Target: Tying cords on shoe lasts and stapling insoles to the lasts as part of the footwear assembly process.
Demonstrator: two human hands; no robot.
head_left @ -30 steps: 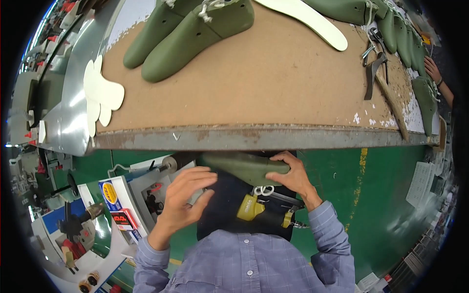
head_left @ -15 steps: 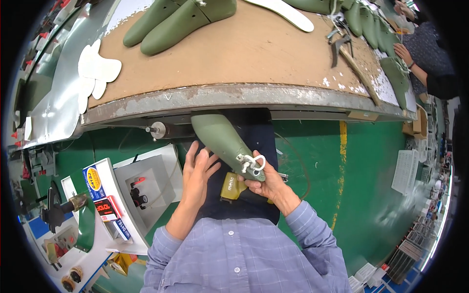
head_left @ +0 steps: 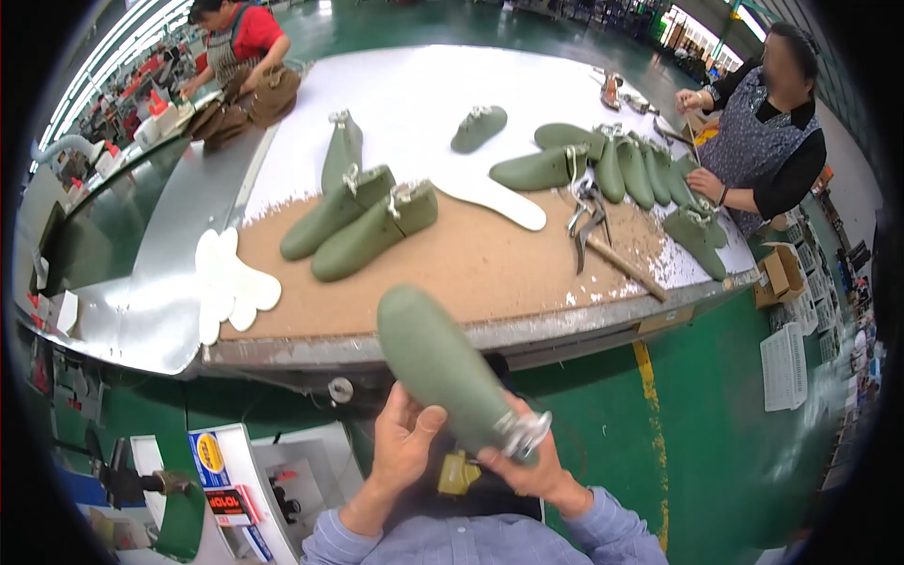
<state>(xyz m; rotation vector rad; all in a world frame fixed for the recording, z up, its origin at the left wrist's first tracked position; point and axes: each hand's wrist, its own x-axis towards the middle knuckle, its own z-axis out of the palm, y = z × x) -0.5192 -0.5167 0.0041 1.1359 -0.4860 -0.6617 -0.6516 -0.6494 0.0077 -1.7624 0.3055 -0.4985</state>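
Note:
A green shoe last [head_left: 438, 363] is held up at a slant before the table's near edge, its toe pointing up and left. My right hand [head_left: 539, 474] is closed round its heel end, where a white cord [head_left: 525, 433] is tied. My left hand [head_left: 403, 450] is at the last's left side, thumb in front and fingertips partly hidden behind its edge. A yellow tool [head_left: 459, 473] lies below the last, between my forearms. Beyond, two green lasts [head_left: 377, 235] rest side by side on the brown board [head_left: 490, 282].
White insole-shaped pieces [head_left: 231, 282] lie at the board's left and a long one [head_left: 494, 202] farther back. Pincers [head_left: 586, 226] and a wooden-handled tool [head_left: 626, 268] lie right, near several lasts [head_left: 636, 169]. One person [head_left: 763, 141] stands right; another [head_left: 245, 52] works far left.
The view has lifted to show the far table and both co-workers. The last has been raised and its toe turned upward. My left hand has come against its side.

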